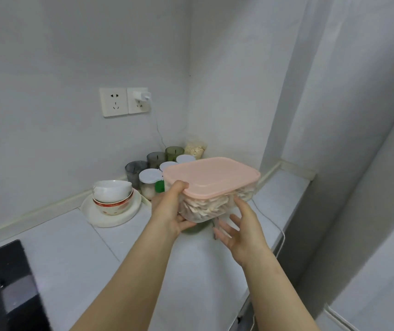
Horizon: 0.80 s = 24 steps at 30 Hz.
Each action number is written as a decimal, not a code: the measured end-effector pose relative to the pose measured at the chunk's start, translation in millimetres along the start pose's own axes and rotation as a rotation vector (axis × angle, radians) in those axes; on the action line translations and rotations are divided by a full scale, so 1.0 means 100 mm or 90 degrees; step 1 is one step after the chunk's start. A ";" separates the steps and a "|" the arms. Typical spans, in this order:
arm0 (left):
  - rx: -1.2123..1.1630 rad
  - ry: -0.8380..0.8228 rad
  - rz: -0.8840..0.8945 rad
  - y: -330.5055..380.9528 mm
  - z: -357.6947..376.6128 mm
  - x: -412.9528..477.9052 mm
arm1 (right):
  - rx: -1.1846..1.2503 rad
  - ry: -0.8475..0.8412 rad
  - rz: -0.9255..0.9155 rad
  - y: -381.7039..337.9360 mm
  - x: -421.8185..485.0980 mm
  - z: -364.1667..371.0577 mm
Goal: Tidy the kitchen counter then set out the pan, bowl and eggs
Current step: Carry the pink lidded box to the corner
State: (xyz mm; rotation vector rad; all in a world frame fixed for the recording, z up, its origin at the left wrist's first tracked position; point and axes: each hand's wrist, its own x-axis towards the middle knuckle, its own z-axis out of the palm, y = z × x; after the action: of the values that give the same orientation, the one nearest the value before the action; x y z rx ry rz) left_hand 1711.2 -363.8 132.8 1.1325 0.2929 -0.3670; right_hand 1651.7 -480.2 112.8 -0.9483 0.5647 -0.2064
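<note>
Bare forearms point(131, 283) reach forward. Left hand point(170, 211) grips a pink-lidded box point(211, 180) above the desk point(71, 254), thumb on the lid's edge. Right hand point(241, 228) is open, fingers spread, just beside the box. Bowls point(112, 199) sit stacked on a plate point(124, 217) by the wall, left of the box.

The lidded box point(211, 177) is above the counter point(71, 247), before the jars point(148, 182) and tumblers point(135, 169) in the corner. Left of them, two bowls point(112, 197) are stacked on a plate point(110, 219); the hob point(12, 283) lies at the near left.
</note>
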 end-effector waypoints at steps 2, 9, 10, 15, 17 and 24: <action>-0.018 0.030 -0.008 -0.03 0.30 0.27 | 0.010 0.045 0.020 -0.22 0.36 -0.17; -0.040 0.107 -0.039 -0.10 0.85 1.03 | 0.016 0.100 0.041 -0.66 1.20 -0.44; -0.039 0.120 -0.044 -0.12 0.92 1.12 | 0.015 0.098 0.046 -0.69 1.29 -0.47; -0.005 0.147 -0.052 -0.14 1.17 1.51 | 0.018 0.126 0.080 -0.76 1.68 -0.57; 0.004 0.140 -0.053 -0.14 1.23 1.61 | 0.018 0.131 0.087 -0.76 1.77 -0.57; 0.064 0.120 -0.096 -0.15 1.33 1.89 | 0.028 0.142 0.108 -0.77 2.08 -0.49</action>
State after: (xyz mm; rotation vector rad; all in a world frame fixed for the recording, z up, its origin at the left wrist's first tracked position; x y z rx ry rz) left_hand 1881.2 -517.0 96.6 1.2493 0.5317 -0.4123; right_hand 1805.3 -643.8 77.9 -0.8349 0.8392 -0.1725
